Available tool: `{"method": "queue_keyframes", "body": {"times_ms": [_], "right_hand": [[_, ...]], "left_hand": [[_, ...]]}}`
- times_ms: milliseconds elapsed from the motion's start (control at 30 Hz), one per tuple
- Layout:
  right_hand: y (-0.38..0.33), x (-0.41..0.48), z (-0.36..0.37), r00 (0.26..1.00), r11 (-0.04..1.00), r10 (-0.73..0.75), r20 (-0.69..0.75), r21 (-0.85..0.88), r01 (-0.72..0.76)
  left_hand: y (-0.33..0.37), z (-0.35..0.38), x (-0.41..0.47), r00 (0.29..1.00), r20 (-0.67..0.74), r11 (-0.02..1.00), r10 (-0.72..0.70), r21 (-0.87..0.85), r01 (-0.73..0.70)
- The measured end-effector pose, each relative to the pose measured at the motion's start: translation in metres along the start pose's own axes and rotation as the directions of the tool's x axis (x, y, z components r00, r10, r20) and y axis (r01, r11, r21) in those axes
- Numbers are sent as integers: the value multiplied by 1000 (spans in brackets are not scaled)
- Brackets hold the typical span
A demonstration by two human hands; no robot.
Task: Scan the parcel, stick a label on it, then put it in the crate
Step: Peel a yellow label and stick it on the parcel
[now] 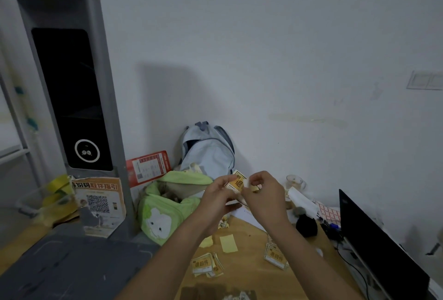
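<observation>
My left hand [219, 195] and my right hand [261, 190] are raised together above the wooden table [249, 235]. Between them is a yellow and white label [236, 183] with dark print. The left fingers pinch its lower left edge, and the right fingertips pinch its white right edge. Several more labels of the same kind lie in two loose stacks [206, 265] [275, 255] on the table below my arms. A grey scanner stand [76, 108] with a black screen rises at the left. No parcel and no crate can be made out.
A green plush bag [165, 211] and a pale blue backpack [208, 151] sit against the wall behind my hands. A laptop [381, 249] stands open at the right, with a glass cup [294, 182], a face mask and a dark round object nearby. Yellow tape rolls [60, 186] lie at the left.
</observation>
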State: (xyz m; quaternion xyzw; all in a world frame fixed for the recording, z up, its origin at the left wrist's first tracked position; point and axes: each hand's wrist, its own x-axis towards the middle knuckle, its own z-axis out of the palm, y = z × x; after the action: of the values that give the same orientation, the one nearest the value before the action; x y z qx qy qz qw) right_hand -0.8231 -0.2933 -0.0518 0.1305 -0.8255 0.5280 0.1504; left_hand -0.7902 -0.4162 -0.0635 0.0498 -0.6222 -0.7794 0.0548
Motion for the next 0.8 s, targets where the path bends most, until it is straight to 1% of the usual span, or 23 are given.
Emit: {"method": "queue_keyframes", "body": {"times_ms": [67, 133, 233, 300, 333, 400, 433, 533, 600, 667, 733, 767, 800], "right_hand": [[1, 4, 0, 990, 973, 136, 35, 186, -140], [1, 9, 1, 960, 884, 264, 93, 375, -280], [5, 17, -1, 911, 769, 393, 126, 499, -400], [9, 21, -1, 883, 716, 441, 162, 531, -454], [10, 23, -1, 878, 712, 445, 179, 524, -468], [9, 26, 1, 884, 747, 420, 204, 475, -465], [8, 28, 2, 890, 765, 404, 209, 457, -454], [9, 34, 1, 904, 781, 384, 188, 457, -426], [11, 38, -3, 914, 777, 373, 163, 484, -403], [16, 43, -8, 927, 796, 360, 101, 484, -362], [21, 47, -13, 932, 807, 355, 71, 481, -344], [23, 50, -15, 932, 808, 356, 74, 477, -346], [26, 52, -17, 930, 807, 357, 83, 474, -352]], "left_hand": [[-3, -3, 3, 998, -6, 995, 60, 85, -60], [-7, -6, 7, 995, -7, 982, 100, 165, -97], [-13, -12, 16, 996, 58, 988, 69, 134, -76], [-16, -12, 20, 991, 124, 983, 59, 163, -79], [-16, -11, 22, 985, 150, 970, 87, 212, -118], [-17, -8, 27, 970, 175, 927, 170, 306, -218], [-17, -6, 30, 964, 182, 911, 192, 332, -244], [-22, -9, 39, 964, 178, 912, 199, 327, -249], [-27, -21, 48, 981, 130, 933, 143, 313, -178], [-37, -36, 56, 999, 41, 957, 6, 288, -17], [-53, -53, 64, 986, -78, 928, -151, 332, 168], [-61, -60, 67, 969, -123, 907, -212, 344, 243], [-68, -66, 69, 953, -159, 900, -258, 319, 297]]}}
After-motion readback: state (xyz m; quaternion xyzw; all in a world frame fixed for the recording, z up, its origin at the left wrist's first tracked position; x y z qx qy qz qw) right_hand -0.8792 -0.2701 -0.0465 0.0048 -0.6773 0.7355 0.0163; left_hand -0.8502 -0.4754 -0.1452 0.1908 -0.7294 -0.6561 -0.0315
